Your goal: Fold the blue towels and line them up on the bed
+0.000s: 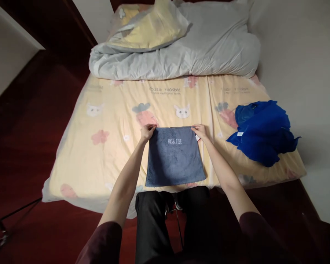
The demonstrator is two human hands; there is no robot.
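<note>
A grey-blue towel [175,157] with white lettering lies flat on the yellow bed sheet [112,146], close to the bed's front edge. My left hand [147,132] is closed on the towel's far left corner. My right hand [199,131] pinches the far right corner, where a small white tag shows. Both arms reach forward over my dark trousers.
A crumpled bright blue cloth [262,132] sits on the bed to the right of the towel. A grey duvet [181,51] and a yellow pillow [151,31] are bunched at the far end. A white wall runs along the right, dark red floor on the left.
</note>
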